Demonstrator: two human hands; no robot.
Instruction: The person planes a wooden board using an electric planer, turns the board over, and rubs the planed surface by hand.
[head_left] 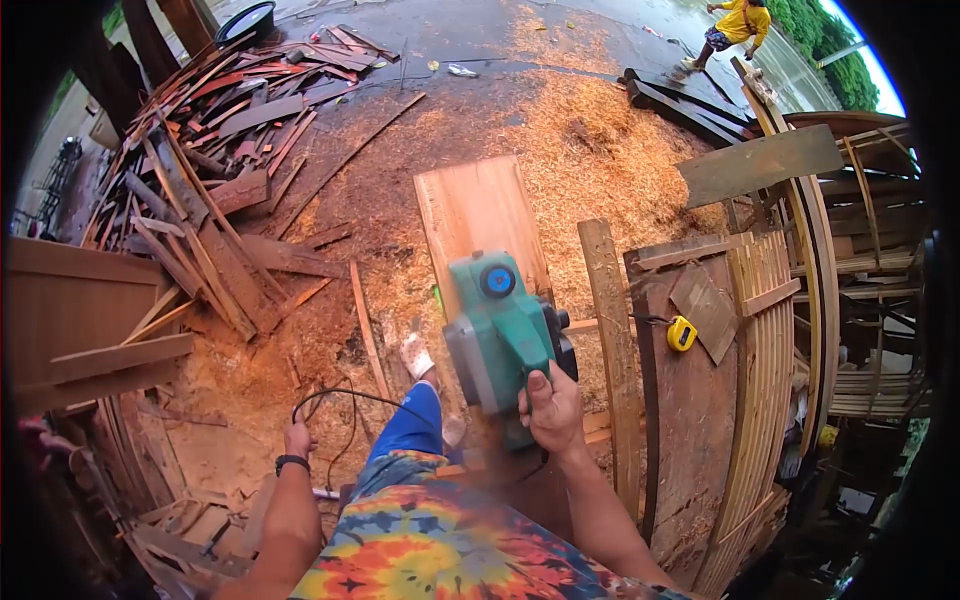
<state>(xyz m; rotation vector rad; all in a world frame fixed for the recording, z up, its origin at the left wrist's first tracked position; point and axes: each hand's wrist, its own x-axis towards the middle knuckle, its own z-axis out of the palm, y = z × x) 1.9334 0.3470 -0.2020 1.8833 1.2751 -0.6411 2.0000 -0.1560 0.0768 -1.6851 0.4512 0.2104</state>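
A green electric planer (505, 330) rests on a wide reddish wooden board (482, 215) that stretches away in front of me. My right hand (553, 405) is wrapped round the planer's rear handle, thumb on top. Off to the left, my left hand (299, 440) is closed on a black power cord (350, 392), which loops toward my leg. The planer covers the near part of the board, and its underside is hidden.
Scrap wood (250, 130) is heaped at the left, with shavings (600, 150) over the ground. A yellow tape measure (681, 334) lies on planks (690, 420) at the right. Farther back, a person in yellow (740, 25) walks. A wooden panel (90, 300) stands left.
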